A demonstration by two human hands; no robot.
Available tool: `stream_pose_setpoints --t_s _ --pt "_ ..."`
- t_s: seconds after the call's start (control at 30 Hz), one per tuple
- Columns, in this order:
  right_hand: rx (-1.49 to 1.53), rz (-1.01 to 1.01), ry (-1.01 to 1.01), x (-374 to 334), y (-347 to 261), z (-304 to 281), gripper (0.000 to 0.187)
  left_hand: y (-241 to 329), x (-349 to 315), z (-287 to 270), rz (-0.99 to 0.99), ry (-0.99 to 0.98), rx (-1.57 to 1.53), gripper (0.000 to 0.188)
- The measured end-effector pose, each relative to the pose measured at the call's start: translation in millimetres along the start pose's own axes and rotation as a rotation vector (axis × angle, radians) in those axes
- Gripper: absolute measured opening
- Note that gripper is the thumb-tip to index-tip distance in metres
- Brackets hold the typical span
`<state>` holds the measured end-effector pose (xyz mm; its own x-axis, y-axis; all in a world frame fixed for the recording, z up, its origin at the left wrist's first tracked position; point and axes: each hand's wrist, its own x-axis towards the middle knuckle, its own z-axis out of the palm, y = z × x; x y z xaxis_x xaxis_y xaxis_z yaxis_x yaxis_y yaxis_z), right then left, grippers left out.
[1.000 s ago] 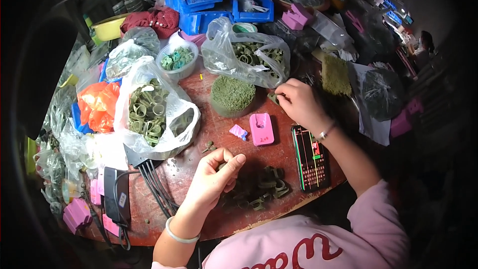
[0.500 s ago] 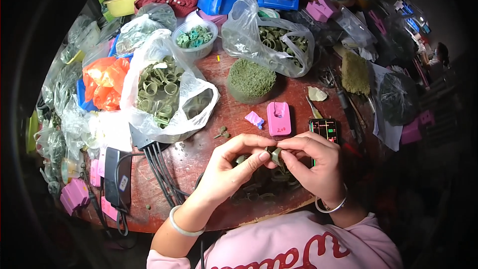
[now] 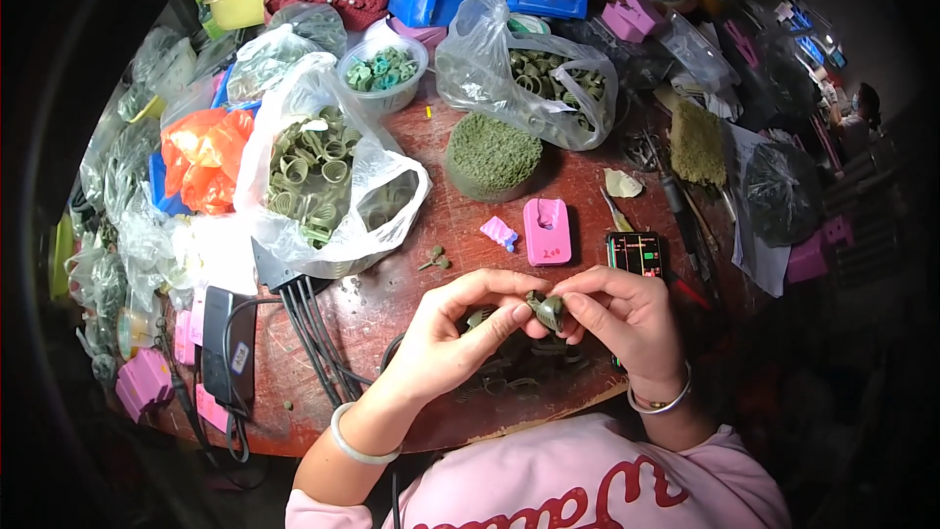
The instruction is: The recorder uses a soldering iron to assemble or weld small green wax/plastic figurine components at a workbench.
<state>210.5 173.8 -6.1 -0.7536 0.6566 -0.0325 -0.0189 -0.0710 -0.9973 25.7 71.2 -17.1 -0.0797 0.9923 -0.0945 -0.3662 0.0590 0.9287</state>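
Note:
A small olive-green ring (image 3: 549, 312), which looks like wax, is held between my two hands over the near edge of the table. The thumb and fingertips of my left hand (image 3: 455, 328) pinch it from the left. My right hand (image 3: 627, 325) grips its other side with bent fingers and thumb. Its ribbed, rounded face shows. Below my hands lie several more green ring pieces (image 3: 519, 382), dim and partly hidden by my fingers.
Beyond my hands are a pink notched block (image 3: 547, 232), a phone (image 3: 636, 253) and a round green granular block (image 3: 493, 158). An open plastic bag of green rings (image 3: 318, 176) stands left, near black cables (image 3: 315, 338). A second bag (image 3: 470, 64) lies at the back.
The ring has turned between my fingers, so its ribbed outside shows where its opening did before. My right hand has shifted slightly right; my left hand has hardly moved.

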Motion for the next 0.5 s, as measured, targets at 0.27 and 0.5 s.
stream_pose_setpoints --t_s 0.27,0.5 --pt "0.104 0.128 -0.033 -3 -4 3 0.024 -5 2 -5 0.153 0.042 0.268 0.023" --pt "-0.163 -0.1 0.077 -3 -7 15 0.032 -8 2 -7 -0.132 0.053 -0.283 0.017"
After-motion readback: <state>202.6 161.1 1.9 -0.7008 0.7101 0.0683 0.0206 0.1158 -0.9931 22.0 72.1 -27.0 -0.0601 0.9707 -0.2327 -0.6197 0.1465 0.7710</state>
